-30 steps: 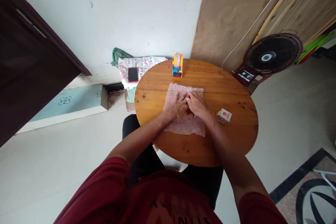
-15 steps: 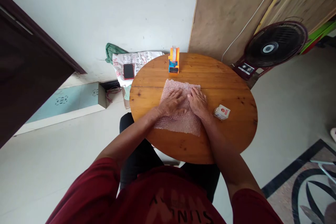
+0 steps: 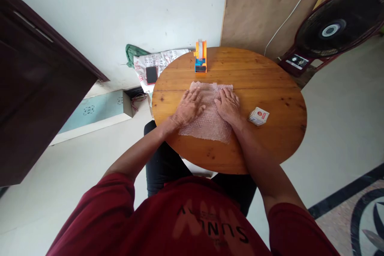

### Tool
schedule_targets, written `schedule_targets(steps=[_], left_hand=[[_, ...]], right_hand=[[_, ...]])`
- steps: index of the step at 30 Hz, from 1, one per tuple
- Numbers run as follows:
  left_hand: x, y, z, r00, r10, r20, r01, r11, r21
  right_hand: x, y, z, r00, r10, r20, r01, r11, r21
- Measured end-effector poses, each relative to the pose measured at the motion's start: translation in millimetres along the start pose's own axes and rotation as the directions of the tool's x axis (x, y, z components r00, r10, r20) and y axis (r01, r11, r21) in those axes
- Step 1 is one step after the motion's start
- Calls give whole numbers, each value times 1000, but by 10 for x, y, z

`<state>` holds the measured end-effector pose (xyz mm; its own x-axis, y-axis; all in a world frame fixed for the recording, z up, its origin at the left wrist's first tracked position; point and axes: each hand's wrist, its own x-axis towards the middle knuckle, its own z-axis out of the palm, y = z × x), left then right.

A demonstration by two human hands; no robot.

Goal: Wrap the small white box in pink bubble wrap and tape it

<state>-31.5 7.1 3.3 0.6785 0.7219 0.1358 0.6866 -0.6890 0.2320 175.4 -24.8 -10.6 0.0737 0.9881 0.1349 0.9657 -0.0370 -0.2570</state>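
Note:
A pinkish sheet of bubble wrap (image 3: 207,126) lies flat on the round wooden table (image 3: 270,88) in front of me. My left hand (image 3: 189,106) rests palm down on its left side, fingers stretched out and a little apart. On the right side of the sheet, my right hand (image 3: 228,104) also lies flat with its fingers spread. Just right of that hand sits a small white box (image 3: 259,116) with a red mark. Beyond the sheet, near the far edge of the table, stands an orange and blue tape dispenser (image 3: 201,57).
Left of the table a dark phone-like device (image 3: 151,75) lies on a printed white sack (image 3: 168,57), near a green bag (image 3: 134,54). A large fan (image 3: 331,30) stands at the back right. A wall borders the table's far side.
My left hand has slid outward to the left across the bubble wrap, away from the right hand. The right hand stays in nearly the same place on the sheet. The camera view has shifted slightly.

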Motion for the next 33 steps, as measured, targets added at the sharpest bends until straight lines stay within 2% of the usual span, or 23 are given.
schedule_targets(steps=[2,4,12,22,26,29,31,33], left_hand=[[-35,133,8,989,130,70,-129,991,-22],[-88,185,46,974,183,134,-180,983,-35],[-239,93,125,975,172,142,-167,985,-43],[-219,162,55,975,135,179,-126,990,-58],[-235,303,52,979,134,152,-130,991,-38],[-252,441,94,966,199,167,-195,980,-40],[-263,503,132,962,214,171,-209,977,-46],[-271,530,162,963,218,157,-213,976,-48]], right_hand=[[-7,-1,-19,1000,-8,0,8,1000,-12],[-12,11,-36,1000,-5,18,6,1000,-20],[8,154,-30,1000,11,-1,-11,1000,13],[-38,195,-67,999,32,-37,-33,999,-35],[-28,206,-72,999,39,-24,-40,998,-50],[-61,143,-134,995,-6,-97,0,998,-60],[-92,73,-184,981,-88,-175,75,994,-77],[-112,26,-211,968,-153,-198,135,986,-98]])
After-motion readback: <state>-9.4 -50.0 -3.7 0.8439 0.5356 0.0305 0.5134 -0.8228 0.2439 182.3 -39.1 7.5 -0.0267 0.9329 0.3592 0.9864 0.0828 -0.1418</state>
